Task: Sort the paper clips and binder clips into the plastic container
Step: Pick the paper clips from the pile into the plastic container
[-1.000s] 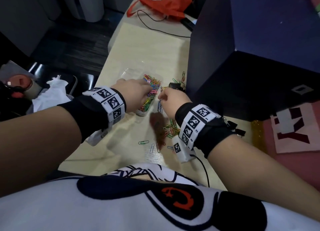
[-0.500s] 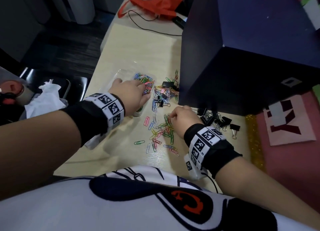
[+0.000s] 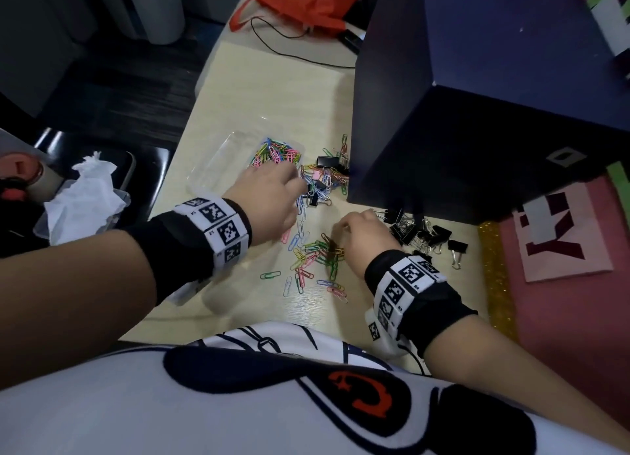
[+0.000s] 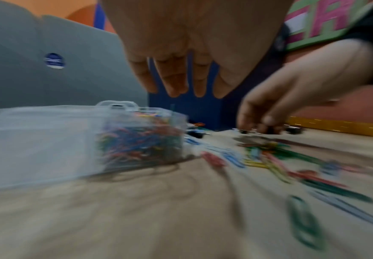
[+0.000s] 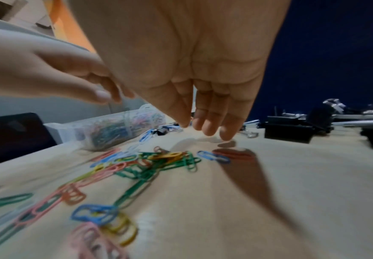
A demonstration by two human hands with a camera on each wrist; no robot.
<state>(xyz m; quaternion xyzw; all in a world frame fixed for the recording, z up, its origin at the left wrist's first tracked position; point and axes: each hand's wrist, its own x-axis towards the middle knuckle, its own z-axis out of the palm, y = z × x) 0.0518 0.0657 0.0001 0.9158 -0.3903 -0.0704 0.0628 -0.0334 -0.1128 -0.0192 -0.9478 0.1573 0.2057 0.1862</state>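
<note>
**Both hands empty over the clips, sorting partly done**

The right hand (image 5: 181, 70) hung just above the table (image 3: 238, 89) with its fingers (image 5: 209, 122) extended downward and loosely together, nothing between them, the tips near a blue and a red paper clip at the edge of the loose paper clips (image 3: 313, 256). The left hand (image 3: 269, 202) was likewise empty: the left wrist view showed its fingers (image 4: 174, 78) straight and slightly spread, hovering between the plastic container (image 3: 218, 161) and the mixed pile (image 3: 324, 181) of paper clips and small binder clips just beside it.

The container sat on the table to the left of both scatters, with a heap of coloured paper clips filling its right-hand compartment; its other part looked bare, though the clear plastic made that hard to judge. A cluster of black binder clips (image 3: 422, 233) lay to the right of the right hand, against the foot of a dark blue box (image 3: 477, 113).

The step in hand appeared to be gathering more paper clips. Next, the right hand would need to close on a few clips lying flat on the table, which probably calls for scraping or pinching with the fingertips, then carrying them left to the filled compartment. The binder clips seemed untouched so far.
</note>
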